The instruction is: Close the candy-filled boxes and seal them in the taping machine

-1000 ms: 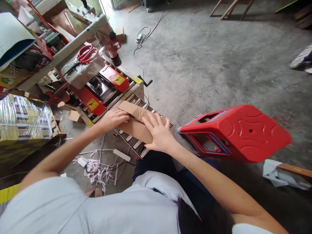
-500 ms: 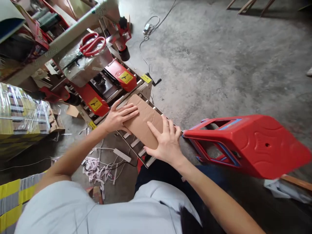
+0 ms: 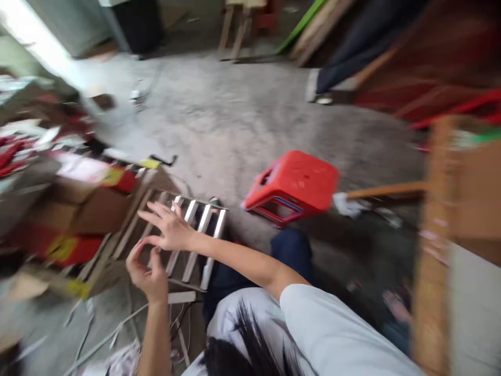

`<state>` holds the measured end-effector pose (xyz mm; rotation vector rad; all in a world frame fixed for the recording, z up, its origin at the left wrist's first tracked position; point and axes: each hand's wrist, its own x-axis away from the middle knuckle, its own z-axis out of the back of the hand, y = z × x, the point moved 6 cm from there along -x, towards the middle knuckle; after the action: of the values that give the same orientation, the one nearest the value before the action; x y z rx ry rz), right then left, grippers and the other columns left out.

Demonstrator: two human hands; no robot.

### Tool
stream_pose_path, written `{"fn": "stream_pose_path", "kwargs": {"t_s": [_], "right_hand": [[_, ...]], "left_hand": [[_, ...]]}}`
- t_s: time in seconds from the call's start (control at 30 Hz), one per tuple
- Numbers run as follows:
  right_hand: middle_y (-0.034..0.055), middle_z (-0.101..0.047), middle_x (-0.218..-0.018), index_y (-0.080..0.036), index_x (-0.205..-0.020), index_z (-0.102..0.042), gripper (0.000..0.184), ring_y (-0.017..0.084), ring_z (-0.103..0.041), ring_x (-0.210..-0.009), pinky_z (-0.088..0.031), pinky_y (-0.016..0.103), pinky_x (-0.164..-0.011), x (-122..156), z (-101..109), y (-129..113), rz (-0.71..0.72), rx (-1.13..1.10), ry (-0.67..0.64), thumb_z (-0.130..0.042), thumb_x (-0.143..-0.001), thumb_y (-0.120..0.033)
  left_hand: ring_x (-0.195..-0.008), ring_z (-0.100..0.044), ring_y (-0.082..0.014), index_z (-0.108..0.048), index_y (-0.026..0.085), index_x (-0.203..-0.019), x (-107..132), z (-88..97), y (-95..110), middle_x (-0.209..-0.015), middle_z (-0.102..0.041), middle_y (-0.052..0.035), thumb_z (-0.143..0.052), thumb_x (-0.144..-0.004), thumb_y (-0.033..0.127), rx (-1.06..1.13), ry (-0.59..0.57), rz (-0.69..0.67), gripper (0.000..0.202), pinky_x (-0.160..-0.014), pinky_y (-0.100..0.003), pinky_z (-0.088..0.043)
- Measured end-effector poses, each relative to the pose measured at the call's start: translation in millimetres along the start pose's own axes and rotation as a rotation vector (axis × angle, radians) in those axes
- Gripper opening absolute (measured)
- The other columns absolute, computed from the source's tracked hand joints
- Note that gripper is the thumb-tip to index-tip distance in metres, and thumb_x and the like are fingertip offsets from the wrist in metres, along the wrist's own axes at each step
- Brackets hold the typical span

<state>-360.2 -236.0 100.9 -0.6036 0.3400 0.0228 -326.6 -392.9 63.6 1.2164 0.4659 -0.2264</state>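
My right hand [image 3: 169,227] is stretched over the short roller conveyor [image 3: 191,216], its fingers spread and holding nothing. Just below it, my left hand [image 3: 146,271] is curved, thumb and fingers apart with a gap between them. The two hands nearly meet at the fingertips; blur hides whether they touch. Left of the hands, a brown cardboard box [image 3: 102,211] lies in the machine between red side guards [image 3: 84,250] with yellow labels.
A red plastic stool [image 3: 301,177] stands on the concrete floor right of the conveyor. Farther right is a wooden beam [image 3: 434,250] with a cardboard box [image 3: 477,188] behind it. White cables [image 3: 105,339] lie on the floor at lower left. A crank handle [image 3: 166,160] sticks out beyond the conveyor.
My view has swung right. Both hands have let go of the cardboard box they were pressing on the rollers. A box now sits in the machine, and the conveyor rollers are bare.
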Motion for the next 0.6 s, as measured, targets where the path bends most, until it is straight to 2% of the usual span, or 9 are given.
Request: {"fn": "stream_pose_path", "kwargs": {"t_s": [0.07,0.13,0.17,0.23,0.33,0.43,0.5,0.57,0.6], "right_hand": [[0.0009,-0.063,-0.138,-0.031,-0.128,-0.063,0.047,0.02,-0.06,-0.127,-0.047,0.036,-0.113,86,45,60,-0.121,0.006,0.029,-0.075,-0.084,-0.043],[-0.0008,-0.075,-0.114,-0.03,-0.11,-0.071,0.029,0.018,-0.071,-0.106,-0.057,0.03,-0.096,179,108,109,-0.303,0.073,0.137,-0.077,-0.082,-0.03],[-0.0006,-0.077,-0.106,-0.029,-0.105,-0.072,0.023,0.019,-0.073,-0.099,-0.059,0.03,-0.09,225,144,123,-0.395,0.127,0.217,-0.076,-0.082,-0.024],[0.0023,-0.077,-0.101,-0.025,-0.102,-0.072,0.017,0.02,-0.074,-0.093,-0.06,0.033,-0.086,308,214,130,-0.564,0.24,0.399,-0.069,-0.086,-0.019],[0.0077,-0.075,-0.106,-0.021,-0.109,-0.07,0.02,0.022,-0.072,-0.099,-0.057,0.037,-0.088,406,299,94,-0.743,0.388,0.695,-0.057,-0.094,-0.021],[0.0087,-0.074,-0.107,-0.021,-0.112,-0.07,0.022,0.022,-0.069,-0.1,-0.053,0.038,-0.092,487,353,22,-0.894,0.707,0.971,-0.055,-0.097,-0.028],[0.0106,-0.073,-0.106,-0.02,-0.111,-0.07,0.025,0.025,-0.067,-0.1,-0.05,0.041,-0.093,537,367,-28,-1.069,1.007,1.067,-0.058,-0.095,-0.036],[0.0166,-0.07,-0.113,-0.017,-0.119,-0.067,0.043,0.032,-0.064,-0.106,-0.046,0.047,-0.094,586,367,-65,-1.367,1.203,1.049,-0.061,-0.091,-0.049],[0.0195,-0.069,-0.116,-0.015,-0.124,-0.065,0.053,0.035,-0.062,-0.107,-0.044,0.051,-0.094,610,362,-76,-1.533,1.223,1.002,-0.061,-0.089,-0.055]], "left_hand": [[-0.116,-0.063,-0.0263,-0.06,0.017,-0.118,1,-33.8,2,-0.118,-0.065,-0.0105,-0.074,-0.081,0.035,0.146,-0.13,0.024,0.043,-0.106,-0.05,-0.048],[-0.109,-0.065,-0.0257,-0.061,0.018,-0.115,4,-74.1,5,-0.113,-0.066,-0.0082,-0.076,-0.078,0.036,0.268,-0.273,0.075,0.044,-0.103,-0.051,-0.051],[-0.104,-0.067,-0.0249,-0.062,0.018,-0.114,8,-95.2,9,-0.11,-0.067,-0.0075,-0.077,-0.077,0.037,0.3,-0.349,0.098,0.043,-0.101,-0.05,-0.052],[-0.096,-0.067,-0.0229,-0.065,0.018,-0.111,22,-136.2,26,-0.107,-0.068,-0.0069,-0.076,-0.077,0.041,0.301,-0.524,0.12,0.042,-0.099,-0.049,-0.053],[-0.09,-0.067,-0.021,-0.069,0.018,-0.109,65,-190.4,65,-0.103,-0.07,-0.0071,-0.072,-0.08,0.046,0.247,-0.824,0.061,0.041,-0.093,-0.044,-0.055],[-0.086,-0.068,-0.0208,-0.07,0.017,-0.104,127,-236.1,111,-0.098,-0.072,-0.0077,-0.068,-0.082,0.049,0.254,-1.104,-0.037,0.04,-0.085,-0.038,-0.057],[-0.088,-0.07,-0.0219,-0.069,0.016,-0.099,176,-261.5,145,-0.097,-0.073,-0.0085,-0.067,-0.082,0.05,0.312,-1.269,-0.1,0.038,-0.084,-0.037,-0.057],[-0.092,-0.07,-0.0229,-0.068,0.017,-0.097,232,-282.0,185,-0.098,-0.073,-0.0089,-0.065,-0.084,0.05,0.372,-1.444,-0.188,0.035,-0.087,-0.038,-0.056],[-0.094,-0.07,-0.0231,-0.068,0.017,-0.098,263,-290.0,208,-0.099,-0.073,-0.009,-0.064,-0.085,0.049,0.407,-1.534,-0.235,0.034,-0.089,-0.038,-0.056]]}}
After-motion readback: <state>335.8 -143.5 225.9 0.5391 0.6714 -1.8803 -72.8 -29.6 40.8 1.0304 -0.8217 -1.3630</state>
